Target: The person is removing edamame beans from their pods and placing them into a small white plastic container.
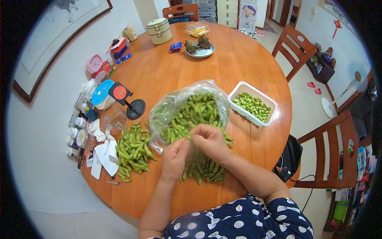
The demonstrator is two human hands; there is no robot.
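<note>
My left hand [176, 158] and my right hand [211, 141] meet over a pile of soybean pods, thumbs and fingertips pinched around a small green pod [188, 137], mostly hidden by the fingers. Behind them an open clear plastic bag [162, 109] holds many green pods [204, 104]. Below the hands more pods [198, 171] lie on the wooden table. To the left is another heap of pods [134, 149]. A white plastic tub [274, 115] at the right holds shelled green beans [253, 106].
A black phone stand [135, 109], a clear plastic container [114, 119], tissues [107, 155] and several small bottles [82, 122] crowd the left edge. Farther back are a plate [206, 53] with leaf-wrapped dumplings [191, 47] and a lidded food carrier [159, 31]. Wooden chairs [322, 149] stand at the right.
</note>
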